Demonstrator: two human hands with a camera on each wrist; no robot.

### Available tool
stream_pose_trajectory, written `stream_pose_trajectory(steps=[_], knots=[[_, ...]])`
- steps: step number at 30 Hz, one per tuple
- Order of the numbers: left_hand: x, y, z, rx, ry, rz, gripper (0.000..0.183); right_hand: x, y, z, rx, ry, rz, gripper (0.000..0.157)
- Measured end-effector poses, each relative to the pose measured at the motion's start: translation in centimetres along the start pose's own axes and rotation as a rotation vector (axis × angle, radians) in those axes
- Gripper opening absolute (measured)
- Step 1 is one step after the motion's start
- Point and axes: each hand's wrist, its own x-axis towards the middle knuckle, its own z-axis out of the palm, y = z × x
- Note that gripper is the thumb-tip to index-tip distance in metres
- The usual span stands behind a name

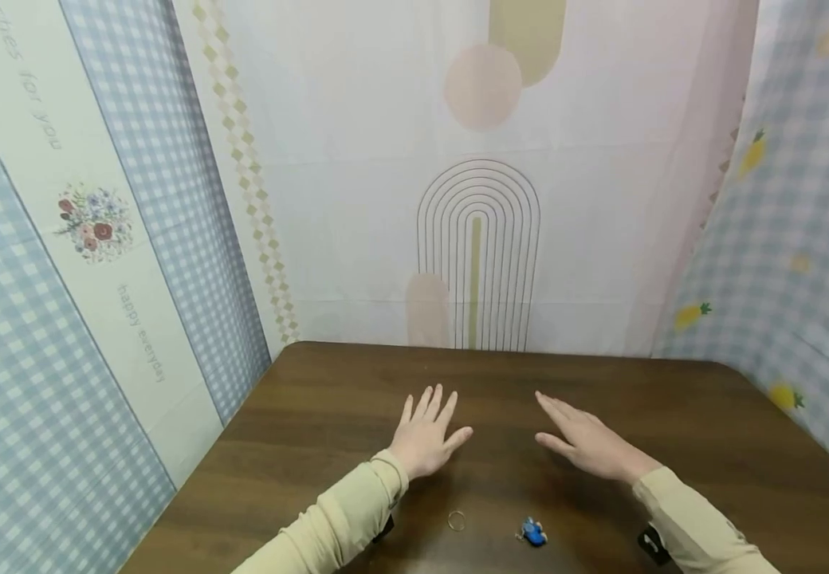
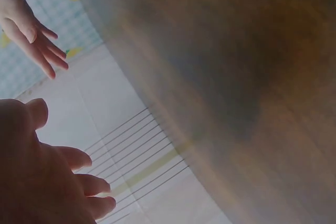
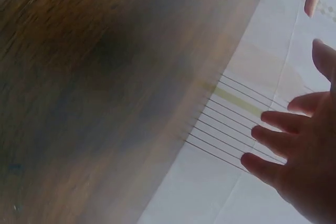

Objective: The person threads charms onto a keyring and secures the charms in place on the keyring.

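In the head view my left hand (image 1: 423, 434) is held over the table with its fingers straight and spread, holding nothing. Across from it my right hand (image 1: 590, 440) also has straight fingers and an empty palm. Nearer to me on the tabletop lies a thin metal ring (image 1: 456, 520). To the right of the ring is a small blue figure (image 1: 532, 532) with a short bit of chain at its left side. Both wrist views show the hands, the left (image 2: 52, 177) and the right (image 3: 299, 145), with fingers extended and apart from any object.
A dark brown wooden table (image 1: 314, 399) spans the front. Behind it hangs a white patterned cloth (image 1: 357, 223). Blue checked cloths stand at the left (image 1: 192, 263) and at the right (image 1: 744, 263). A black wrist device (image 1: 653, 545) shows under the right sleeve.
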Motion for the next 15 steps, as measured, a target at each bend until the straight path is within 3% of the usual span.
stream_pose_trajectory(steps=[4,10,15], knots=[[-0.6,0.0,0.3,-0.005,0.008,0.003,0.064,-0.6,-0.5,0.2,-0.011,-0.019,0.027,0.069],[-1.1,0.0,-0.5,0.007,0.038,0.0,0.064,-0.3,-1.3,0.7,-0.124,0.068,0.013,0.071],[-1.8,0.4,-1.4,0.021,-0.019,0.032,0.063,-0.3,-2.2,0.7,-0.162,0.083,0.004,0.071]])
